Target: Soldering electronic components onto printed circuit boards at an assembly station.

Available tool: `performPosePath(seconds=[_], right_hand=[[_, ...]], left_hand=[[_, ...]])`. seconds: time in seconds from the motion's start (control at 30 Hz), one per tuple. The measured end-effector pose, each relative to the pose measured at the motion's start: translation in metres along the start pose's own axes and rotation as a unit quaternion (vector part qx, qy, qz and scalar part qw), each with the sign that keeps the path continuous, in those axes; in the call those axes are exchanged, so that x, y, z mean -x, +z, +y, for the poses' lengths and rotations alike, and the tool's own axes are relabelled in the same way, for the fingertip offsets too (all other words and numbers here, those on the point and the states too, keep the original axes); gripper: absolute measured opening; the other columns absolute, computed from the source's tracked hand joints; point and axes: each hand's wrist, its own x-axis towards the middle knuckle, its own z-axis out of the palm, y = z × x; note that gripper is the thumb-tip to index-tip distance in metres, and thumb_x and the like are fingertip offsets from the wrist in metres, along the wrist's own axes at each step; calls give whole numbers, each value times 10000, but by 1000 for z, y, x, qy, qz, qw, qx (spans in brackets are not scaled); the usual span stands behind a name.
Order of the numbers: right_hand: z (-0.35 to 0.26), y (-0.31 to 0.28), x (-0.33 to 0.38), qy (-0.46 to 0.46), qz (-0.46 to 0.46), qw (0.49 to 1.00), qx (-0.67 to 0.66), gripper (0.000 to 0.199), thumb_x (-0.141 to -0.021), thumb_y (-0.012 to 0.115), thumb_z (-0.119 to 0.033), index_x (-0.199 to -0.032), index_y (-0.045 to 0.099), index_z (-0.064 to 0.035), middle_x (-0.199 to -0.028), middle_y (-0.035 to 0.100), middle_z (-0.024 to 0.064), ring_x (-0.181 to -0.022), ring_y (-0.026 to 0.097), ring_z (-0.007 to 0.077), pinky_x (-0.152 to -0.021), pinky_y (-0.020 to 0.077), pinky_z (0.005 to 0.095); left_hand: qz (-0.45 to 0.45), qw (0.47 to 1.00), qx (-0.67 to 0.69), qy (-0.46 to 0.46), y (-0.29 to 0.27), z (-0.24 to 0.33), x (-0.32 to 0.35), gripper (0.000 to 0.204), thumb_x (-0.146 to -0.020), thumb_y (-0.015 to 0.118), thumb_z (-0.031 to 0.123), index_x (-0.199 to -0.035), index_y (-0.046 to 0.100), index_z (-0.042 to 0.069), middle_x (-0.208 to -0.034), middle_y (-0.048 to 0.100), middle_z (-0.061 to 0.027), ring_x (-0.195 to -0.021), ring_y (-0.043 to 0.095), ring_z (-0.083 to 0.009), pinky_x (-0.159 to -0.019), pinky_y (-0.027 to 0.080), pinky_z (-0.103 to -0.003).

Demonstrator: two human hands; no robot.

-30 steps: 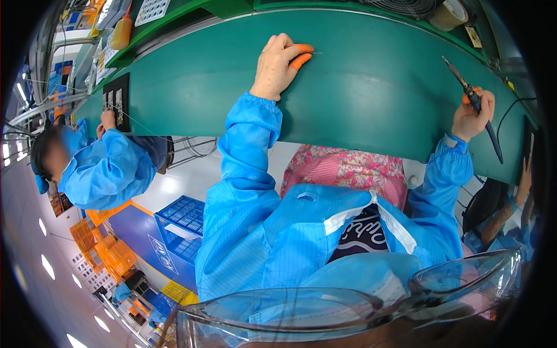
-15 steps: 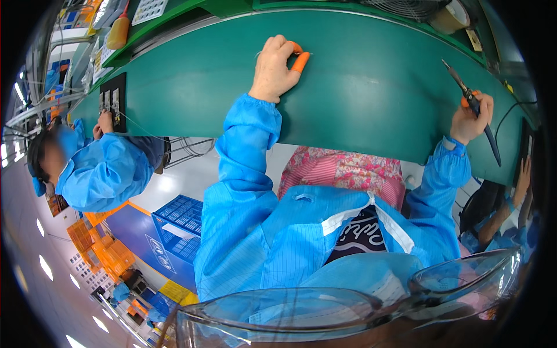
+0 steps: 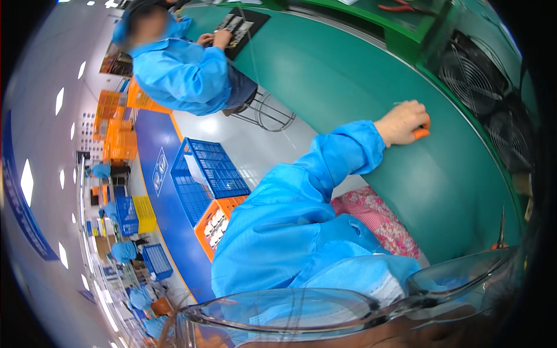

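My left hand [image 3: 404, 123] is closed over the green tabletop [image 3: 342, 75], with orange finger cots on the thumb and a finger pinched together. A thin, pale strand, which looks like wire [image 3: 398, 103], pokes out by its knuckles; the part inside the fingers is hidden. At the lower right, a soldering iron [image 3: 502, 225] points upward with its thin metal tip. An orange-covered fingertip of my right hand [image 3: 499, 246] shows at its base. Glasses [image 3: 464, 272] and the picture's dark rim hide the rest of that hand.
A co-worker [image 3: 174, 64] at the upper left handles pale parts on a black board [image 3: 255, 28]. Round fans [image 3: 473, 75] stand behind the bench's green ledge, where red-handled pliers [image 3: 397, 7] lie. A blue crate [image 3: 223, 168] and an orange crate [image 3: 204, 227] stand on the floor.
The view has swung left, bringing the co-worker and crates further in. My right hand and the soldering iron have slid mostly out of sight. My left hand keeps its pinch.
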Motion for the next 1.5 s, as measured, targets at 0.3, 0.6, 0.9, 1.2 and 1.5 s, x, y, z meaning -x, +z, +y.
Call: performPosePath(seconds=[0.3, 0.6, 0.9, 1.2, 1.5], right_hand=[[-9, 7, -1, 42, 32, 999, -5, 200, -815, 459, -171, -836, 514, 20, -850, 482, 140, -771, 492, 217, -641, 411, 273], [-10, 4, 1, 40, 22, 999, 1, 198, -833, 455, -160, -868, 521, 23, -867, 499, 140, -786, 502, 211, -664, 420, 276], [26, -36, -9, 40, 56, 998, 0, 210, -825, 484, -177, -880, 536, 19, -886, 511, 124, -824, 521, 214, -696, 427, 278], [40, -55, -21, -36, 12, 991, 126, 209, -831, 470, -168, -894, 546, 15, -892, 513, 109, -811, 526, 198, -662, 429, 259], [-4, 0, -1, 50, 31, 998, 11, 229, -821, 481, -190, -899, 545, 15, -887, 508, 111, -764, 521, 190, -609, 411, 236]], left_hand=[[-30, 996, 73, -43, 3, -4, 2, 104, -762, 628, 157, -793, 555, 90, -802, 526, -77, -810, 521, -267, -725, 419, -364], [2, 999, -37, 29, 0, -5, 1, 109, -733, 660, 210, -761, 586, 136, -749, 536, -12, -777, 516, -213, -702, 400, -343], [-38, 998, 27, -51, -8, 4, 0, 245, -673, 721, 276, -790, 585, 109, -716, 571, -43, -711, 518, -224, -704, 396, -346], [-59, 998, 30, -21, -12, 6, 1, 170, -672, 630, 129, -821, 568, 73, -751, 570, -84, -743, 525, -255, -683, 413, -369], [-71, 991, 63, -95, -7, 5, 1, 188, -755, 613, 125, -916, 539, 62, -725, 575, -135, -705, 570, -307, -610, 445, -399]])
